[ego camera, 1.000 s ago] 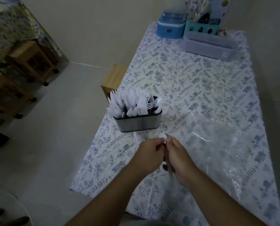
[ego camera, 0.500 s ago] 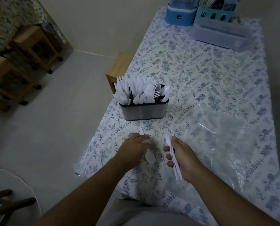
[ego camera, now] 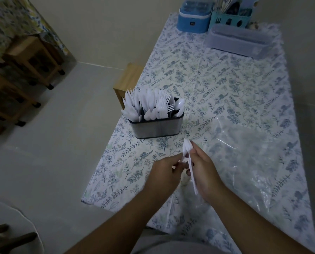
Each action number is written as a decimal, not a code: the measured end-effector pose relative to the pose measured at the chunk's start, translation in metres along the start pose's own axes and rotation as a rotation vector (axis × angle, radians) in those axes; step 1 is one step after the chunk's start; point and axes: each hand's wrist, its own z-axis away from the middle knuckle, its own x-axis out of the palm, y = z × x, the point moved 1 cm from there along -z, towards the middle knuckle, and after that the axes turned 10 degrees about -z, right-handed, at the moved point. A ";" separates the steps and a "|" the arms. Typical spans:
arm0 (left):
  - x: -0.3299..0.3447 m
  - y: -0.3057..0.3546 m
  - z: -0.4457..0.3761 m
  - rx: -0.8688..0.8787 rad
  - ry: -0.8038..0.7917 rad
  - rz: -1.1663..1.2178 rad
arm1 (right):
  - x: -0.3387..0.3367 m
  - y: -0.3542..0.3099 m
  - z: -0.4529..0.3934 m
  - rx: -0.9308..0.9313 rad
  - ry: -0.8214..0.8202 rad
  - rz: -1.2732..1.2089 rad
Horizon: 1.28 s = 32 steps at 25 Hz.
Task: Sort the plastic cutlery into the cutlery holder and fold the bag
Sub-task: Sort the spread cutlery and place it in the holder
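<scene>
A grey cutlery holder (ego camera: 155, 128) stands near the table's left edge, packed with several white plastic forks, knives and spoons. In front of it my right hand (ego camera: 204, 171) grips a small bunch of white plastic spoons (ego camera: 187, 149), bowls up, handles running down past my palm. My left hand (ego camera: 164, 173) meets it from the left, fingertips pinching a spoon handle in the bunch. The clear plastic bag (ego camera: 248, 158) lies flat and crumpled on the cloth to the right of my hands.
A floral cloth covers the table (ego camera: 217, 79). At the far end stand a blue box (ego camera: 193, 19), a teal utensil caddy (ego camera: 231, 19) and a lidded clear container (ego camera: 239, 41). A wooden stool (ego camera: 128, 81) sits beside the table's left edge, more stools farther left.
My left hand has lifted a spoon off the cloth and brought it to the bunch in my right hand. The hands, apart half a second ago, now touch.
</scene>
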 end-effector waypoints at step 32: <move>-0.082 0.083 -0.093 0.225 0.342 -0.185 | -0.011 -0.114 -0.038 -0.655 0.070 0.558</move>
